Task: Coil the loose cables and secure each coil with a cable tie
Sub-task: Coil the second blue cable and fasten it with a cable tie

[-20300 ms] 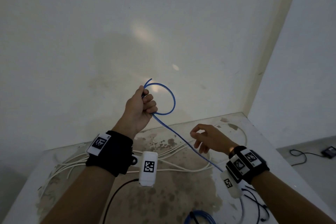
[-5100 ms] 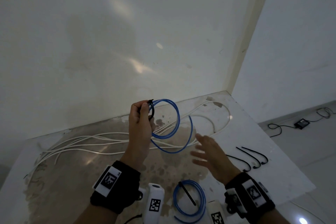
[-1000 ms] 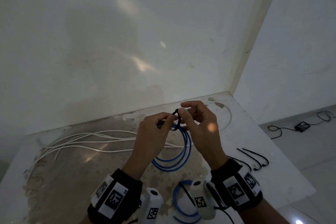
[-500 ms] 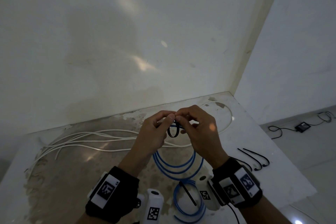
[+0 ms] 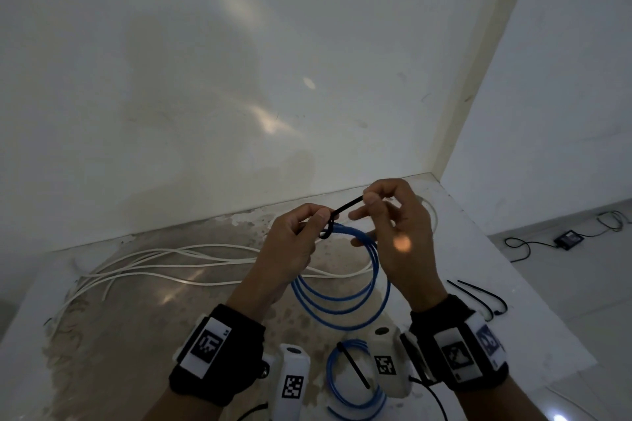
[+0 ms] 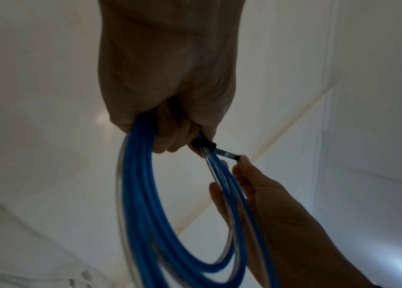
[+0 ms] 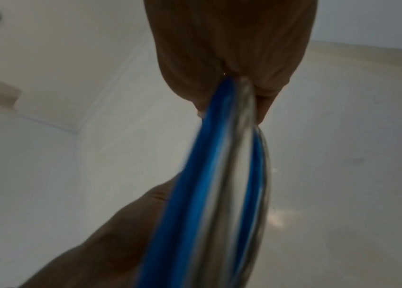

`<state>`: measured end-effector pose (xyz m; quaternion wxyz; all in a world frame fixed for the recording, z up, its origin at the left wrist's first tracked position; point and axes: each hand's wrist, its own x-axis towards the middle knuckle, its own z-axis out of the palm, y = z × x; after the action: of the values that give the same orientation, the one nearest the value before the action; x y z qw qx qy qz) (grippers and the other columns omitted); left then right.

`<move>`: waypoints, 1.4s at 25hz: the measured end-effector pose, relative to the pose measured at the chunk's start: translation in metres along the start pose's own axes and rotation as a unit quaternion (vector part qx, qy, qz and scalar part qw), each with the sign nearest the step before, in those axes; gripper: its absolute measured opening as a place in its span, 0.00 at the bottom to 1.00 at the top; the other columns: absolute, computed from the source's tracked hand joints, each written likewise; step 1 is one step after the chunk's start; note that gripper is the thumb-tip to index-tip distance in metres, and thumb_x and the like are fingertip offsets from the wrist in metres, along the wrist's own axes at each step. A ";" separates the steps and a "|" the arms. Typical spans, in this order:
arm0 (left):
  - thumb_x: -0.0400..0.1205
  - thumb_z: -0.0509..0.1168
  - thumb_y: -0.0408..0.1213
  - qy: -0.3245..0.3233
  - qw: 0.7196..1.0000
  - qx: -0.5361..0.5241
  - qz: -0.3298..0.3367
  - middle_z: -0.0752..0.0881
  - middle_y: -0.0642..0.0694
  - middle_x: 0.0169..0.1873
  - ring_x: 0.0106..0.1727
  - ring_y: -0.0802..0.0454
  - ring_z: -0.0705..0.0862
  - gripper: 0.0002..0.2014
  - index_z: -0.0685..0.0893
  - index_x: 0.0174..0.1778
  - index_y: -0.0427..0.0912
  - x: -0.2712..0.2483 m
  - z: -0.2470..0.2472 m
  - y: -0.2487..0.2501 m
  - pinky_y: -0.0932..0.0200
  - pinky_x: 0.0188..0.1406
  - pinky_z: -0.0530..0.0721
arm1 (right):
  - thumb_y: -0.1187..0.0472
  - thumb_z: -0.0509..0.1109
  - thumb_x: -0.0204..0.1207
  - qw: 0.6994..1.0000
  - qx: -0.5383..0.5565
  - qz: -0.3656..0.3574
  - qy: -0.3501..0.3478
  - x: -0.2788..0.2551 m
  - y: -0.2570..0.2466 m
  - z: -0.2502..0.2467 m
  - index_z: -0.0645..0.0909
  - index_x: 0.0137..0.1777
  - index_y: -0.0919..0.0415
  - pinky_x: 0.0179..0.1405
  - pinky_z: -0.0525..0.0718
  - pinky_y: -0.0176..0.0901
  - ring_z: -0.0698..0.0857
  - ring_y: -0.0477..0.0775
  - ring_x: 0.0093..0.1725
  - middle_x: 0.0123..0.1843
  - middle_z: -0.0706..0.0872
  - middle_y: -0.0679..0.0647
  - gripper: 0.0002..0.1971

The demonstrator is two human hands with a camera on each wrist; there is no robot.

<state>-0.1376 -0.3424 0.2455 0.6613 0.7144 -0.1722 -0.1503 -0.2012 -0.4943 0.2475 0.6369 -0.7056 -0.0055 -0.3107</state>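
We have one coil of thin blue round cable [image 5: 345, 284] hanging from our left hand [image 5: 290, 249], whose fingers are curled round the top of the loops, pinching them together at the black plastic cable tie [image 5: 330, 227] wrapped there. Our right hand [image 5: 396, 236] pinches the tie's free tail between thumb and forefinger, just beyond the left fingertips, pulling it out through the head; the other right fingers are loosely spread.

We judge this coil nearly secured: the tie is threaded and needs only cinching. Below our wrists a second blue coil [image 5: 355, 383] already lies tied on the stained white tabletop [image 5: 136, 318]. Beyond our left knuckles the long white cables [image 5: 164, 263] are uncoiled, so most work remains. Spare black ties [image 5: 478, 297] lie outside the right wrist. We see no containers.
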 end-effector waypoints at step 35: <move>0.89 0.56 0.36 0.013 0.990 -0.139 -0.026 0.64 0.54 0.20 0.20 0.57 0.57 0.14 0.89 0.57 0.49 0.001 0.006 0.004 0.64 0.18 0.57 | 0.72 0.57 0.87 0.995 -0.043 0.035 -0.088 -0.012 0.019 0.005 0.82 0.71 0.55 0.38 0.75 0.29 0.75 0.40 0.39 0.50 0.77 0.56 0.20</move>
<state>-0.1392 -0.3488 0.2487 0.7521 0.6220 -0.1221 -0.1804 -0.2010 -0.4884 0.2254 0.6137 -0.7565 -0.0230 -0.2248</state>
